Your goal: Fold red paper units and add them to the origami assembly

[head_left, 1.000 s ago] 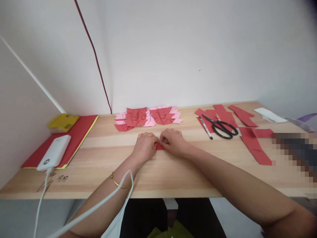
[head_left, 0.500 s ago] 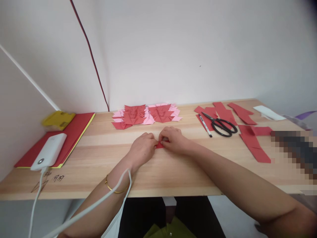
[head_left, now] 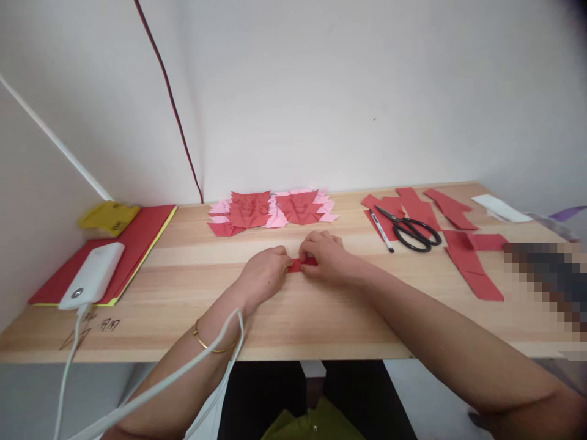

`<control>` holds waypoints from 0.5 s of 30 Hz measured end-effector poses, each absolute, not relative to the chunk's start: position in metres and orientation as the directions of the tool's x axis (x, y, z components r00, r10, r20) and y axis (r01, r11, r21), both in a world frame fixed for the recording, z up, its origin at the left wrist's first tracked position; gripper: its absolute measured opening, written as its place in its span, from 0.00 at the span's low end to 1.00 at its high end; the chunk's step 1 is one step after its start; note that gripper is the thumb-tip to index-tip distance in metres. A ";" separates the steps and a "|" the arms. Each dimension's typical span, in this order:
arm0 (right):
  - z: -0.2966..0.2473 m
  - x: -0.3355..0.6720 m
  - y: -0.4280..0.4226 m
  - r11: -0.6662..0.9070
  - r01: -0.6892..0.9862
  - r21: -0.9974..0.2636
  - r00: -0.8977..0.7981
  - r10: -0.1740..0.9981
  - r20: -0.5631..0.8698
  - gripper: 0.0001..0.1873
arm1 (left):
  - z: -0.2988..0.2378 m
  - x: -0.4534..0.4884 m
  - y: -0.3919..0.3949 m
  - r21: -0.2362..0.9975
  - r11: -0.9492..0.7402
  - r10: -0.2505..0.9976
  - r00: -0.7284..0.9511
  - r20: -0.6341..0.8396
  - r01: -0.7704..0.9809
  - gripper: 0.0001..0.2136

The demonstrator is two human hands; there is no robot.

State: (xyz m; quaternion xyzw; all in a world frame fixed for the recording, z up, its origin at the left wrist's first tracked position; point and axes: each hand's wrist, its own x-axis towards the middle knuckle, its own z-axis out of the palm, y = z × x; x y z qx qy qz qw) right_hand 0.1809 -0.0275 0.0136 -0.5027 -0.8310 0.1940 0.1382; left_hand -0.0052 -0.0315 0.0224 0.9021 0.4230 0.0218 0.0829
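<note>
A small piece of red paper (head_left: 296,264) lies low over the wooden table, between my two hands. My left hand (head_left: 268,269) pinches its left end, fingers closed. At its right end my right hand (head_left: 325,258) is closed on the paper, thumb and fingertips together. Much of the paper is hidden under the fingers, so its exact folds cannot be made out. Behind my hands stand rows of folded red paper pieces (head_left: 250,211) and folded pink paper pieces (head_left: 276,217).
Black-handled scissors (head_left: 417,235) and a white marker (head_left: 381,231) lie on red paper pieces (head_left: 477,272) at right. Left, a white power bank (head_left: 94,275) and a yellow packet (head_left: 110,219) rest on red sheets (head_left: 50,284). A white cable (head_left: 183,376) crosses my left forearm.
My right hand has shifted slightly to the right along the red paper, and more of the paper shows between my hands. My left hand stays nearly in place.
</note>
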 end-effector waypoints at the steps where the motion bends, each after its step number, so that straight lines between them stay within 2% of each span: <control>1: 0.015 0.184 -0.027 0.416 0.788 -0.454 -0.458 0.889 0.018 0.06 | 0.023 -0.005 -0.032 0.161 -0.629 0.765 0.642 -0.043 0.761 0.11; 10: 0.036 0.207 -0.020 0.372 0.836 -0.403 -0.465 0.871 -0.161 0.04 | 0.030 -0.004 -0.032 0.170 -0.613 0.773 0.630 -0.075 0.772 0.11; 13: 0.034 0.204 -0.020 0.412 0.796 -0.443 -0.490 0.868 -0.072 0.04 | 0.028 -0.005 -0.032 0.171 -0.612 0.773 0.630 -0.073 0.772 0.12; 15: 0.029 0.199 -0.022 0.487 0.704 -0.516 -0.559 0.829 0.020 0.07 | 0.026 -0.005 -0.031 0.176 -0.619 0.768 0.637 -0.070 0.766 0.12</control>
